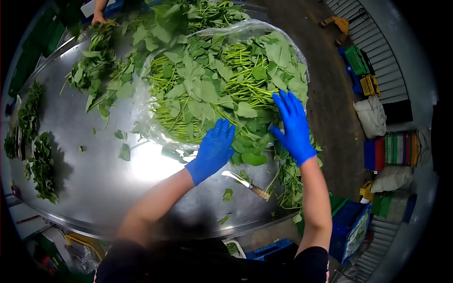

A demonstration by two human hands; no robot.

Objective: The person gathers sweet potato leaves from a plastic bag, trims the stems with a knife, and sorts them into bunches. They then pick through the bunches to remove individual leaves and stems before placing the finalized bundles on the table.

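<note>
Both my hands wear blue gloves and lie at the near side of a big heap of leafy green stems. The heap rests in a clear plastic bag whose edge is folded out around it. My left hand touches the lower edge of the heap, fingers stretched out. Over its right side my right hand is spread, fingertips on the stems. A knife with a curved blade and wooden handle lies on the metal table between my forearms.
At the upper left another person's hand holds a leafy bunch. Tied bunches stand at the table's left edge. Loose greens hang by the right edge. Crates and a pallet jack are on the floor at right.
</note>
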